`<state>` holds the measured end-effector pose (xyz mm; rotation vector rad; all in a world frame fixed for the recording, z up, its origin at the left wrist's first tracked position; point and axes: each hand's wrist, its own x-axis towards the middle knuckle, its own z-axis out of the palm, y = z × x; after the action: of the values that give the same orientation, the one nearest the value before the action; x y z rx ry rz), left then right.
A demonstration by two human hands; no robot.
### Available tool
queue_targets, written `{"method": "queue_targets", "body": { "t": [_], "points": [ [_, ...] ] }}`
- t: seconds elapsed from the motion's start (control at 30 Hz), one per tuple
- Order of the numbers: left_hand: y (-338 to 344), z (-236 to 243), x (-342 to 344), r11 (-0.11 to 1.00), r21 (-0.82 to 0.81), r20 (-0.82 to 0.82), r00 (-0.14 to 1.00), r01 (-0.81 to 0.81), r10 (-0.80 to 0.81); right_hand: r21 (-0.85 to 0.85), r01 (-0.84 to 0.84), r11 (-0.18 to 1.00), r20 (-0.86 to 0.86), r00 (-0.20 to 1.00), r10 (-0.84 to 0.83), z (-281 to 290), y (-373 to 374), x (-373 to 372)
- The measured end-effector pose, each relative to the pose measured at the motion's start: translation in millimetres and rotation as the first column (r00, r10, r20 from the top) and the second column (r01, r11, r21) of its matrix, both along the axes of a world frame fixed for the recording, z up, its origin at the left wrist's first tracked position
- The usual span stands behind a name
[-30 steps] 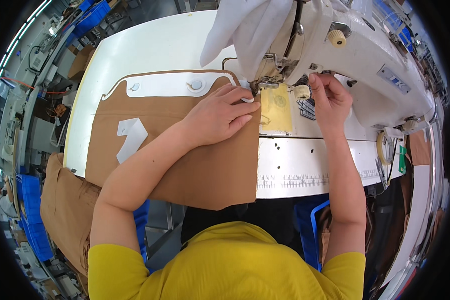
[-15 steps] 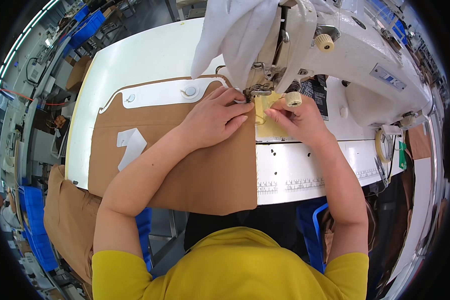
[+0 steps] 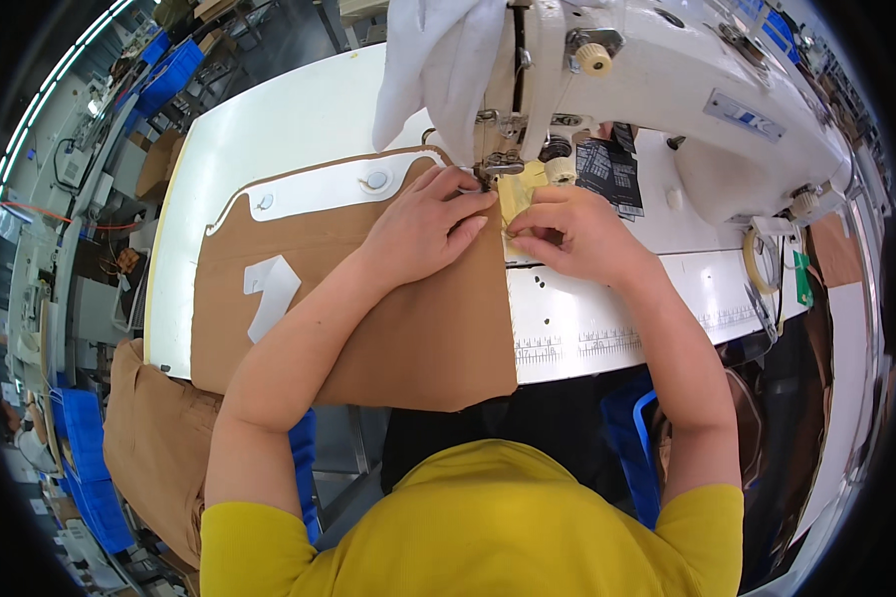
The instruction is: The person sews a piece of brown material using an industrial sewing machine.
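Observation:
A brown fabric panel (image 3: 418, 338) lies on the white sewing table, its upper edge under the sewing machine's presser foot (image 3: 504, 164). My left hand (image 3: 418, 227) rests on the panel beside the foot, thumb apart from the fingers. Its fingertips press near the end of a long white template (image 3: 314, 192) with two round knobs. My right hand (image 3: 572, 234) is closed in a pinch at the panel's right edge, just below the foot. What sits between its fingertips is too small to make out. A bent white paper piece (image 3: 272, 297) lies on the fabric, left of my left forearm.
The white sewing machine (image 3: 747, 109) fills the upper right, with white cloth (image 3: 438, 60) draped over its head. A yellow tape patch (image 3: 521, 194) and a dark printed sheet (image 3: 607, 174) lie by the foot. Scissors (image 3: 762, 310) are at the right; brown fabric (image 3: 159, 428) hangs at the left.
My right hand has moved from beside the foot down and nearer to the panel's right edge, its fingers pinching closer in. My left hand stays on the fabric. The whole view has shifted slightly.

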<state>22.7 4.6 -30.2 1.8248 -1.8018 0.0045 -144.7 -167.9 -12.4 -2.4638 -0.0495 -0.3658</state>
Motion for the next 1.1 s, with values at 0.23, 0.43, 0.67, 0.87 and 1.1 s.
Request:
{"method": "queue_targets", "body": {
  "t": [0.23,0.43,0.67,0.87,1.1],
  "points": [
    [-0.9,1.1,-10.2,0.997,-0.003,-0.021,0.996,-0.081,0.081,-0.099,0.081,0.992,0.198,0.978,-0.060,-6.3,24.7,-22.0],
    [-3.9,1.1,-6.8,0.998,0.014,-0.028,0.997,-0.067,0.068,-0.174,0.146,0.974,0.269,0.958,-0.096,-6.6,37.0,-35.0],
    [3.6,0.2,-2.8,1.000,0.011,-0.130,0.991,0.005,-0.003,-0.110,0.297,0.948,0.264,0.929,-0.261,-7.3,88.7,-77.1],
    [20.4,6.5,-12.1,0.993,0.114,-0.094,0.995,0.038,-0.027,0.306,0.162,0.938,0.495,0.815,-0.302,-42.0,139.8,-123.4],
    [87.8,28.8,-38.7,0.966,0.228,-0.072,0.988,-0.120,0.139,0.714,0.326,0.620,0.031,0.870,-0.493,-84.7,154.1,-141.7]
  ]
}}
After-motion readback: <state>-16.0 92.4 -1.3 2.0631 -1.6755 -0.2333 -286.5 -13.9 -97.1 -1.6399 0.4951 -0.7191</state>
